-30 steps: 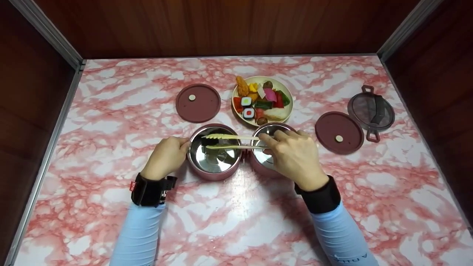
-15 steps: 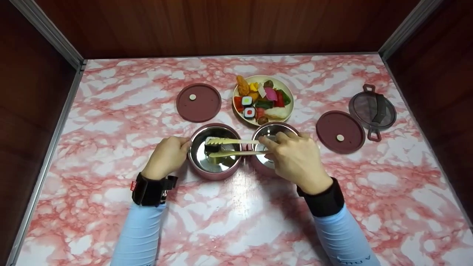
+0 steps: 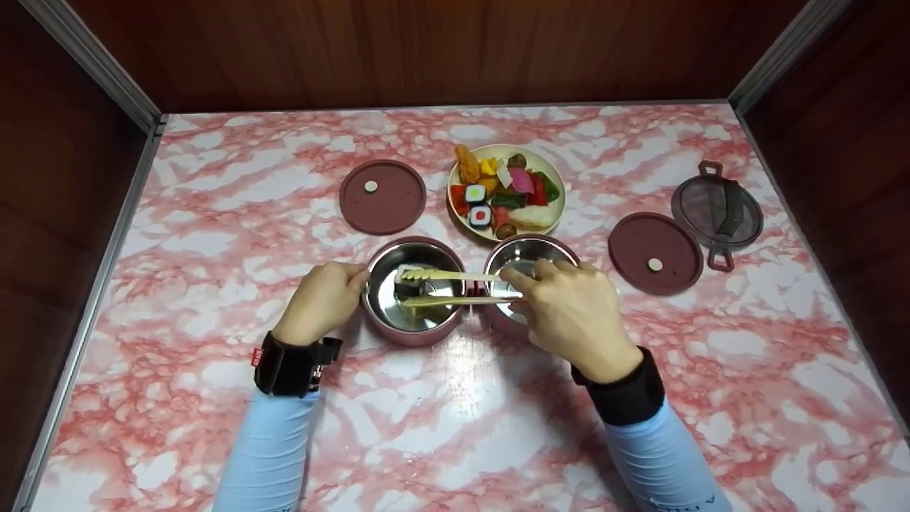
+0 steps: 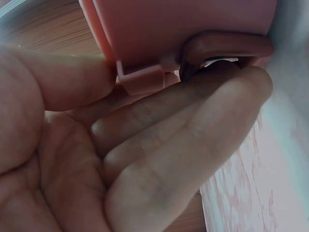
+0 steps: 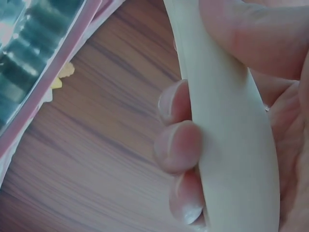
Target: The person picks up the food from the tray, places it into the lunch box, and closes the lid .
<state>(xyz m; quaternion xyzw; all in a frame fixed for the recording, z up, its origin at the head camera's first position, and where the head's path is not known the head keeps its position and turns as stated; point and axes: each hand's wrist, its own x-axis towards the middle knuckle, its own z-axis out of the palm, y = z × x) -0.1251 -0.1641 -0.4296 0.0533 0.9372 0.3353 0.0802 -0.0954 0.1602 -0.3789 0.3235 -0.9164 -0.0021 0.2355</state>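
Observation:
In the head view, two pink pots with shiny steel insides stand side by side: the left pot (image 3: 419,340) and the right pot (image 3: 506,323). My left hand (image 3: 321,302) grips the left pot's side handle (image 4: 227,44), fingers curled under it and thumb against the pot wall. My right hand (image 3: 572,316) holds cream tongs (image 3: 462,276) over the right pot, with their tips inside the left one. A dark sushi roll piece (image 3: 408,288) with a pale top sits between the tips; whether both touch it, I cannot tell. In the right wrist view, thumb and fingers wrap the tongs' arm (image 5: 234,130).
Behind the pots is a cream plate (image 3: 455,226) of assorted toy-like food. Maroon round lids lie at the left (image 3: 384,213) and the right (image 3: 640,242). A see-through lid (image 3: 700,213) with a dark strap and loop handles overlaps the right one's edge.
The tongs' tips have shifted slightly right and towards me, and their arms have spread a little. The sushi roll piece shows more clearly between them. My left hand stays on the handle.

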